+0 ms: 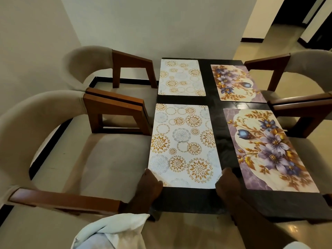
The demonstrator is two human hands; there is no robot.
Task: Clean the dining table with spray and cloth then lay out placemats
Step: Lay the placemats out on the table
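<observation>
Dark marbled dining table (pixel 188 200) stretches away toward 12 o'clock, and the near gold-circle placemat (pixel 185 146) in its 7 o'clock quarter is the one in hand; it lies flat, long axis running 6 to 12, its near short edge a little back from the table's near edge; the left hand (pixel 151 184) is on its 7 o'clock corner and the right hand (pixel 227 184) on its 5 o'clock corner, so the whole sheet lies straight ahead of both hands, neither nearer than the other; blur hides the fingers, so I cannot tell whether they pinch the corners or only press on them; I judge this mat is getting its final squaring, and any nudge would run along that long axis, keeping the bare dark strip even between it and the near floral placemat (pixel 269 151) at 5 o'clock; beyond, the far gold-circle placemat (pixel 180 77) sits at 11 o'clock and the far floral placemat (pixel 237 83) at 1 o'clock, all four apart; padded chairs with wooden arms flank the table, one (pixel 36 123) at 9 o'clock, one (pixel 305 62) at 2 o'clock; a white cloth (pixel 111 229) hangs beside the left forearm at 6 o'clock; the laying-out looks nearly done
</observation>
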